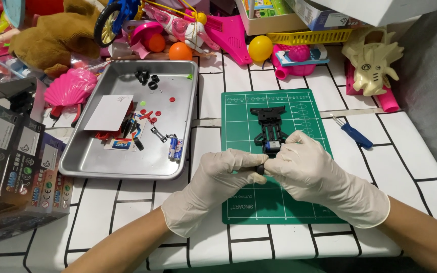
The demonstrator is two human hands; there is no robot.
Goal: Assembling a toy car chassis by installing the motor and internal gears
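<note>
Wheel (pixel 260 169) — pinched between fingers of left hand (pixel 218 178), right hand (pixel 307 169).

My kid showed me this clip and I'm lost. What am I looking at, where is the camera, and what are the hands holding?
The one picture comes from a camera worn on a person's head, looking down at their own two hands, both in pale thin gloves. There is no machine.

The left hand and right hand meet over a green cutting mat and pinch a small black part between the fingertips. Just beyond them on the mat lies a black toy car chassis.

To the left stands a metal tray with small red and black parts, two batteries and a white card. A blue-handled screwdriver lies right of the mat. Boxes sit at the left edge and colourful toys crowd the far side of the table.
</note>
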